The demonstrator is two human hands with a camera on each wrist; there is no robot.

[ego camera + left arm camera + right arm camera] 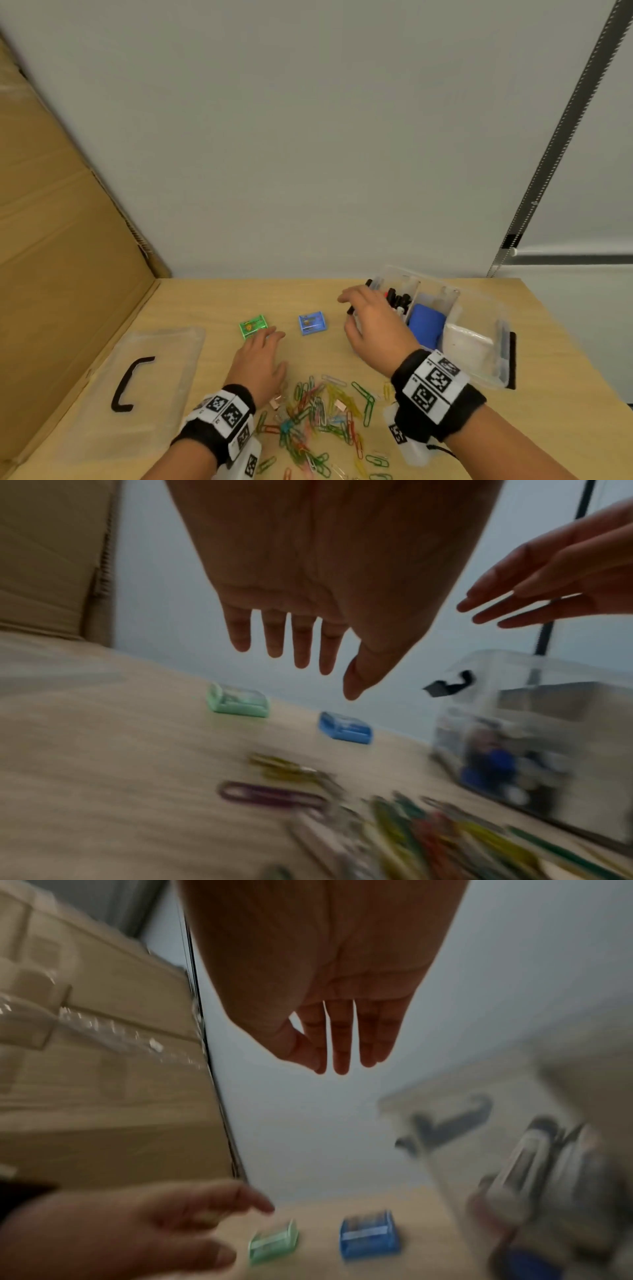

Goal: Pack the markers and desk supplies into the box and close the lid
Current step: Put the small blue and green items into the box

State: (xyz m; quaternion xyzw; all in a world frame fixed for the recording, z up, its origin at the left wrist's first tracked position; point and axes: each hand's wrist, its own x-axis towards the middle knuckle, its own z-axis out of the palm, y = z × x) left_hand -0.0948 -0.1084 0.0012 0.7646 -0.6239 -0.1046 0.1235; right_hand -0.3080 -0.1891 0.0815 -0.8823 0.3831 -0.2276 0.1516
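A clear plastic box (500, 346) stands at the right of the table, holding black markers (399, 299) and a blue eraser (426, 325). Its clear lid (164, 377) with a black handle lies flat at the left. A small green case (253, 326) and a small blue case (311, 322) sit on the table between them. Several coloured paper clips (322, 414) are heaped near the front. My left hand (270, 337) hovers just in front of the green case with straight fingers and holds nothing. My right hand (346, 308) is raised by the box's left side, fingers extended and empty.
A large sheet of cardboard (61, 222) leans along the left side of the table. A grey wall closes the back, with a metal rail (565, 137) running up at the right. Both wrist views are blurred by motion.
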